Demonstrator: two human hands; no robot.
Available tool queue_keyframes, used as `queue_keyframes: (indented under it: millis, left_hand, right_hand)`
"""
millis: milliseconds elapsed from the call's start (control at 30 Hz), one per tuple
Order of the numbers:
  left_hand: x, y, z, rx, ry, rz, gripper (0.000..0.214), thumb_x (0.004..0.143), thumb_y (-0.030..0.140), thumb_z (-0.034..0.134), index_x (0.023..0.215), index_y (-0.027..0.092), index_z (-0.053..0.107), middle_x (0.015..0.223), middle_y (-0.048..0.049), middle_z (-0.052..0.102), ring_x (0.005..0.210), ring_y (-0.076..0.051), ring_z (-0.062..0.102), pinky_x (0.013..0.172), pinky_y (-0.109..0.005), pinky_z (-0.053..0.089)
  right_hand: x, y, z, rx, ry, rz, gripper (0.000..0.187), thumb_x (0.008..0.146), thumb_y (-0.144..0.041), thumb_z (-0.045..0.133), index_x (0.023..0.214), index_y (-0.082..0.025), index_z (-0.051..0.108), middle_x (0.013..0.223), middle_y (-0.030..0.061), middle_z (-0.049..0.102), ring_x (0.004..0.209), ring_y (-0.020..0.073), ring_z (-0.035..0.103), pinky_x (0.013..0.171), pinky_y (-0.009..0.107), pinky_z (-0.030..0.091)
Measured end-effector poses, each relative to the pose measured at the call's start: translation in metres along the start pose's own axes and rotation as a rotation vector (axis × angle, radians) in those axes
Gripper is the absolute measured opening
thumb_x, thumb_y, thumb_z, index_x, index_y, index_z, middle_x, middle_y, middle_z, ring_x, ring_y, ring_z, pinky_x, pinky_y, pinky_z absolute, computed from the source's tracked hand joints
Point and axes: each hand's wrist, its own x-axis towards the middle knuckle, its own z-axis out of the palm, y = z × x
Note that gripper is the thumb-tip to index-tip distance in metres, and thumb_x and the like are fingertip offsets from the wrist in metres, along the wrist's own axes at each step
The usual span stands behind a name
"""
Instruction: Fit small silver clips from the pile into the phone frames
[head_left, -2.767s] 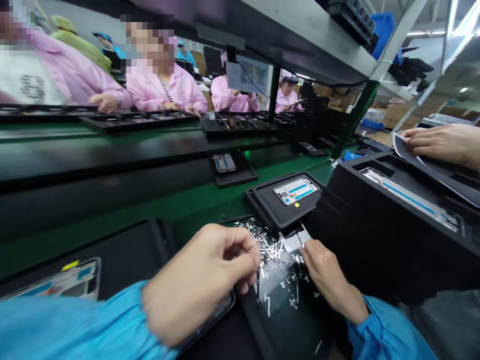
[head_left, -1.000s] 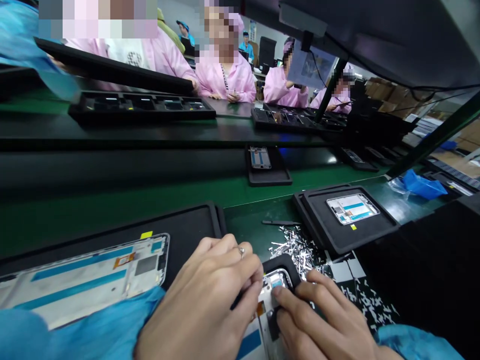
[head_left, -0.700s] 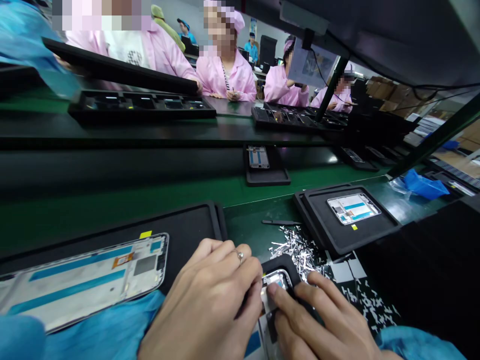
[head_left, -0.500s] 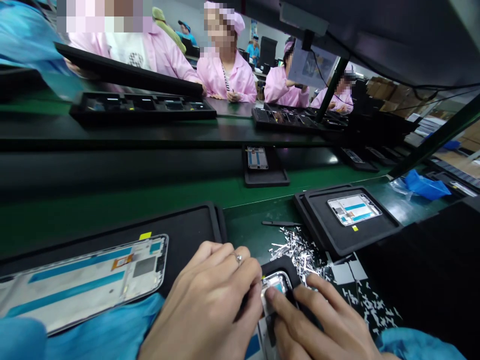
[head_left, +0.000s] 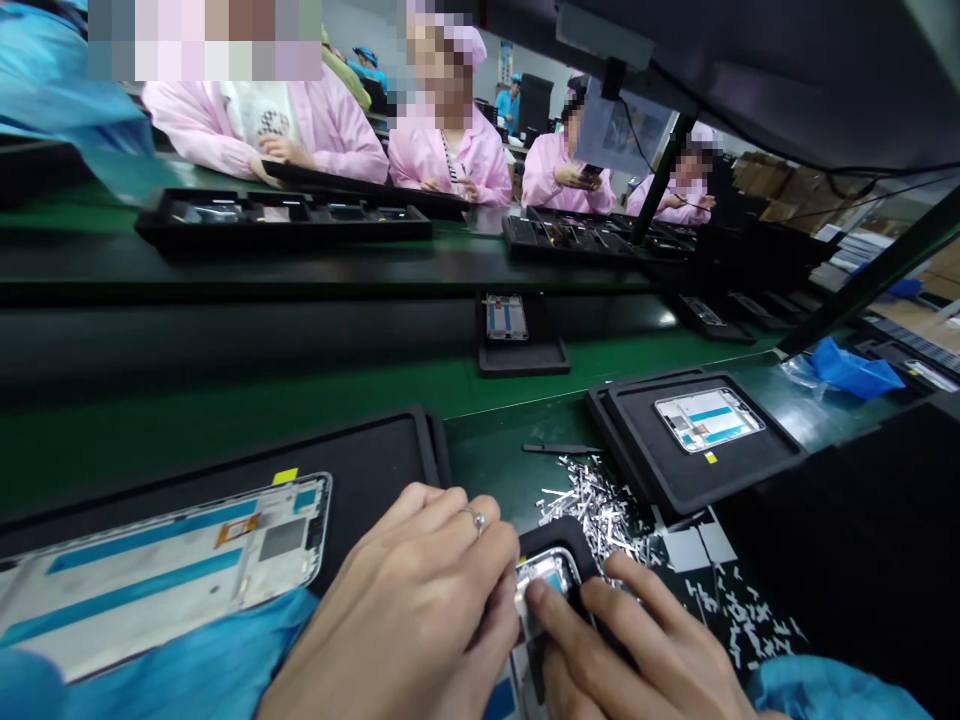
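A silver phone frame with blue strips lies in a black tray close in front of me, mostly covered by my hands. Along its left side my left hand, with a ring on one finger, is closed; its fingertips are hidden. My right hand presses a fingertip onto the frame's upper part, its other fingers bent around the right edge. To the left, a larger-looking phone frame with blue strips and an orange flex piece rests on a black tray, a yellow tab at its edge.
Small white scraps are heaped beyond my right hand, near dark tweezers. Stacked trays hold another phone frame. A tray sits on the green conveyor. Co-workers in pink sit opposite. A dark shelf hangs overhead.
The co-worker opposite has lowered a long black tray onto the bench. The tray on the conveyor has shifted slightly left. My hands stay almost in place on the phone frame.
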Motion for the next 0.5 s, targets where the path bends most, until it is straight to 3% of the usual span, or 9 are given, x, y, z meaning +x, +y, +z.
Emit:
queue_keyframes:
  millis: [200, 333, 500]
  left_hand:
    - [0.006, -0.001, 0.0, 0.028, -0.019, 0.013, 0.019, 0.076, 0.011, 0.039, 0.063, 0.019, 0.049, 0.062, -0.0013, 0.053, 0.06, -0.018, 0.048, 0.058, -0.031, 0.036]
    - [0.007, -0.002, 0.001, 0.007, -0.048, 0.007, 0.022, 0.077, 0.011, 0.037, 0.063, 0.02, 0.052, 0.066, -0.002, 0.057, 0.063, -0.019, 0.049, 0.061, -0.033, 0.037]
    - [-0.005, 0.0, 0.008, 0.031, 0.056, -0.09, 0.028, 0.078, 0.01, 0.03, 0.07, 0.021, 0.054, 0.073, -0.001, 0.058, 0.072, -0.02, 0.05, 0.07, -0.034, 0.033]
  right_hand:
    - [0.006, -0.002, 0.0, -0.004, 0.058, 0.038, 0.044, 0.088, -0.001, 0.026, 0.062, -0.021, 0.054, 0.08, -0.0034, 0.067, 0.062, 0.0107, 0.057, 0.065, 0.027, 0.05]
    - [0.001, -0.004, 0.003, -0.011, 0.025, 0.02, 0.041, 0.09, -0.002, 0.028, 0.066, -0.02, 0.057, 0.086, -0.0015, 0.067, 0.07, 0.012, 0.056, 0.071, 0.029, 0.048]
    - [-0.005, -0.006, 0.007, 0.003, 0.026, 0.042, 0.039, 0.091, -0.002, 0.029, 0.068, -0.018, 0.057, 0.088, -0.0007, 0.066, 0.076, 0.0123, 0.055, 0.078, 0.032, 0.044]
